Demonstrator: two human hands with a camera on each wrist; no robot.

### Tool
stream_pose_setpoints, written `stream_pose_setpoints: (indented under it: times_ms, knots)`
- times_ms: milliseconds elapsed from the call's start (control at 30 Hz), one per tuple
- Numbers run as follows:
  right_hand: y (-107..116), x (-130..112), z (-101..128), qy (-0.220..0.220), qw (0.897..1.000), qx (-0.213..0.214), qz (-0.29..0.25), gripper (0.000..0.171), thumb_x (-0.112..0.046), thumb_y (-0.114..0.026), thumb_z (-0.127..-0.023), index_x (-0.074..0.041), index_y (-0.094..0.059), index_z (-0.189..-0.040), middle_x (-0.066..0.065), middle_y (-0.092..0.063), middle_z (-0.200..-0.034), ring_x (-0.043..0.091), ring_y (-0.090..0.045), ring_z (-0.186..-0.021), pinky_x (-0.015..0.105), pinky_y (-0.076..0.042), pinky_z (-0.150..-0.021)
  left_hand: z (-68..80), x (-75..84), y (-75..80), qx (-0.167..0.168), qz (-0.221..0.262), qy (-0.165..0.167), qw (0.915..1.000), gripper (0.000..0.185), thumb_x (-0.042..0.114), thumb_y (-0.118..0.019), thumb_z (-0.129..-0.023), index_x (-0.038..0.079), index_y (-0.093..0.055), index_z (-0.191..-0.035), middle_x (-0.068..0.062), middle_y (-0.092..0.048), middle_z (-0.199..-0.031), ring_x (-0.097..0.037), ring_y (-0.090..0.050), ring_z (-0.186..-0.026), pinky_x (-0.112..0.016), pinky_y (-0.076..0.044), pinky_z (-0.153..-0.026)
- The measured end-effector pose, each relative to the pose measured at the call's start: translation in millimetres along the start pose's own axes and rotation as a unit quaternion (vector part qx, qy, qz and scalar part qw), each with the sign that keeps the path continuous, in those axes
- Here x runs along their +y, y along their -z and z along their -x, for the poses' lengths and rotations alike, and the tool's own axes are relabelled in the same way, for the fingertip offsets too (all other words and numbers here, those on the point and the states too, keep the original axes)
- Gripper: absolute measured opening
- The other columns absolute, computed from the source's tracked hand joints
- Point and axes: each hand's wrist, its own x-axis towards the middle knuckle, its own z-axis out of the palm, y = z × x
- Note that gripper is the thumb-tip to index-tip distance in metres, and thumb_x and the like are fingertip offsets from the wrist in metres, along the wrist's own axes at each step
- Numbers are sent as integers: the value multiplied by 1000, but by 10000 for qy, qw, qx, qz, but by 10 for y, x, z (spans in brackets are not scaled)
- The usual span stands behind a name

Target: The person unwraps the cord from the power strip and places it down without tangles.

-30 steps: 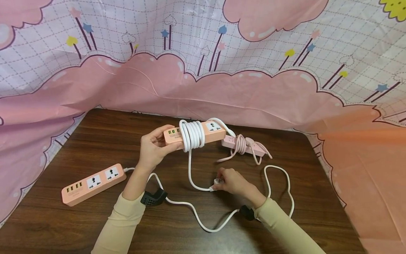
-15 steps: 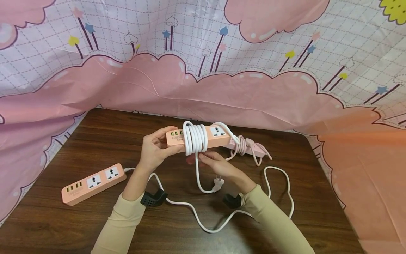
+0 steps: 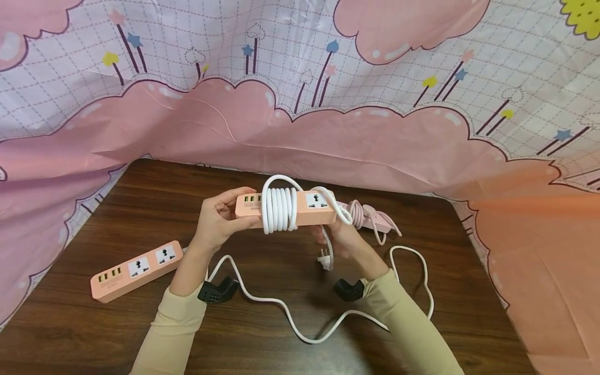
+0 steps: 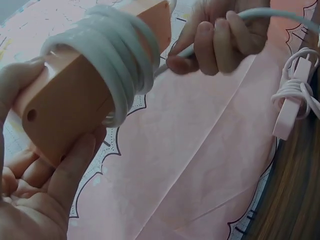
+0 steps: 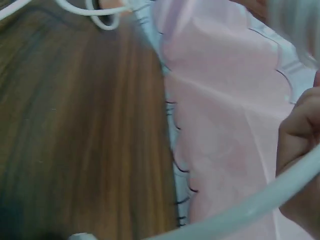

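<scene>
Peach-coloured plastic shows at both ends of a power strip [image 3: 307, 216] held up at the centre of the frame, its middle wound with a white cord [image 3: 279, 209] in several close turns, 1 looser loop rising above them. The left hand [image 3: 213, 221] grips the strip's left end between thumb and fingers. The right hand [image 3: 347, 242], below the strip's right end, has its fingers curled around the cord, as the left wrist view shows; the plug [image 3: 324, 260] hangs just beside it, prongs up. At the left of the frame, a second peach strip [image 3: 137, 272] with 2 sockets lies on the dark wooden table [image 3: 154, 208], and a loose white cable [image 3: 281, 302] snakes across the lower centre. Right of centre, behind the right hand, lies a pink strip [image 3: 378, 222] wrapped in pink cord.
</scene>
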Motion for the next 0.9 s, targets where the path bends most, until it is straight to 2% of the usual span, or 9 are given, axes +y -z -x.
stream_pose_setpoints:
  times_ms: [133,200,333,433,533,633,767,833,900]
  knots:
    - [80,-140,58,66,9989,442,120,24,-43,-64,-83,-21,-68,-90,-4,-56,-62,3,-40,-46,17,-25,-47,18,18,17,-284,157,66,9995,51,-16,-75,-66,-16,-56,-113,-4,-68,-100,-14,-65,-84,-23,-54,-67]
    - [105,-202,79,5,9970,731,257,12,-30,-61,-91,-22,-69,-93,-4,-61,-69,3,-47,-51,16,-32,-48,25,25,15,-355,164,109,9992,52,-16,-76,-65,-16,-56,-113,-4,-68,-100,-14,-65,-84,-23,-54,-67]
    - [131,-324,119,175,9875,1305,861,27,-10,-48,-97,-21,-71,-87,-5,-55,-64,2,-44,-49,14,-34,-45,37,25,9,-360,-91,194,9991,54,-19,-74,-63,-22,-51,-112,-1,-68,-100,-11,-64,-81,-22,-53,-65]
    - [122,-406,174,679,9742,1533,1511,26,-3,-52,-94,-18,-71,-84,-4,-47,-59,3,-32,-44,15,-25,-40,40,13,10,-277,-339,257,9987,54,-22,-72,-62,-24,-50,-112,2,-68,-98,-10,-64,-79,-21,-53,-64]
    - [105,-481,271,1098,9559,1582,2218,19,-2,-57,-91,-14,-69,-82,-4,-48,-60,2,-32,-45,16,-24,-39,37,-7,23,-41,-548,277,9981,53,-25,-70,-62,-22,-52,-113,3,-68,-97,-9,-63,-77,-20,-53,-63]
    - [124,-545,395,1347,9419,1232,2819,13,2,-60,-88,-7,-67,-80,-7,-47,-62,1,-36,-48,16,-27,-39,25,-21,52,323,-724,217,9966,53,-25,-69,-63,-20,-54,-113,3,-68,-94,-9,-63,-77,-19,-52,-62]
    - [244,-575,524,1377,9344,30,3286,13,14,-60,-83,2,-63,-78,-8,-50,-64,0,-40,-52,20,-30,-39,0,-8,100,731,-775,76,9943,51,-26,-68,-64,-19,-54,-113,1,-69,-94,-9,-63,-79,-18,-51,-62]
    - [312,-566,555,1260,9195,-222,3716,12,14,-62,-81,3,-63,-76,-8,-53,-65,0,-43,-55,21,-33,-40,-10,10,114,814,-743,39,9939,51,-25,-67,-64,-20,-54,-113,1,-69,-95,-9,-63,-79,-18,-51,-62]
    - [371,-543,558,1218,8863,64,4467,11,8,-66,-80,-1,-65,-74,-8,-53,-63,0,-43,-54,19,-35,-42,-15,26,121,829,-648,58,9944,51,-25,-66,-64,-20,-53,-113,1,-69,-95,-9,-63,-80,-18,-51,-63]
